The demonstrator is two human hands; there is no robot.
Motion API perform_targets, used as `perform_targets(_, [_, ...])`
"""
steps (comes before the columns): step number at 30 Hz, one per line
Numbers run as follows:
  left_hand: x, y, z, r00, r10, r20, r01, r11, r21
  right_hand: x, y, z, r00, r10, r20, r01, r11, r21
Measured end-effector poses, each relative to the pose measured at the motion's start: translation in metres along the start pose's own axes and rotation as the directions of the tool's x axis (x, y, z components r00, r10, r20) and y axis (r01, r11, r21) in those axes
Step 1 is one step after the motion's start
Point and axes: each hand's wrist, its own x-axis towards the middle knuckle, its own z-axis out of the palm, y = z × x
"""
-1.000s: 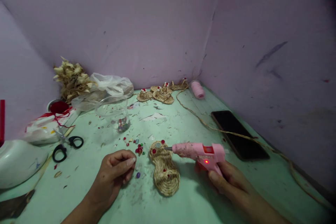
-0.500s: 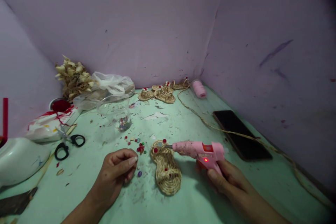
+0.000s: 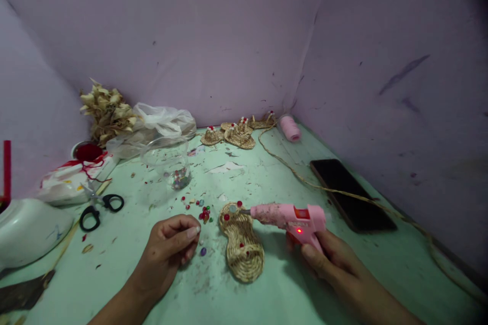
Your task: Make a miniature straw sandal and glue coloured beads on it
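My right hand (image 3: 328, 259) grips a pink glue gun (image 3: 292, 217) with a lit red light. Its nozzle points left and meets the rim of a woven straw slipper (image 3: 244, 244) lying flat on the table. Red beads (image 3: 226, 217) and a clear bead (image 3: 233, 208) sit on the slipper's far end; two more red beads are at its strap. Left of the slipper, my left hand (image 3: 173, 244) is closed in a pinch, a tiny pale spot showing at the fingertips. Close by lie a purple bead (image 3: 203, 251) and several loose red and green beads (image 3: 205, 215).
Behind stand a clear plastic cup (image 3: 165, 162) with beads, several small woven slippers (image 3: 239, 138) and a pink thread spool (image 3: 290, 128). A phone (image 3: 353, 195) lies right, a straw cord (image 3: 297, 177) across it. Scissors (image 3: 101, 208) and a white container (image 3: 34, 231) are left.
Hardly anything differs. Both hands, the glue gun and the slipper keep their places; the view has shifted very slightly.
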Motion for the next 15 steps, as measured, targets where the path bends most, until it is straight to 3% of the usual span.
perform_targets(6, [0.0014,-0.0027,-0.0016,1.000,0.000,0.003,0.000,1.000,-0.004,0.0014,-0.0013,-0.0016,0.999,-0.051,0.001,0.051,0.996,-0.076])
perform_targets(15, [0.0019,-0.0029,-0.0017,1.000,-0.004,0.005,0.004,1.000,-0.010,0.0021,0.0019,-0.0020,0.998,-0.053,0.017,0.053,0.998,-0.033])
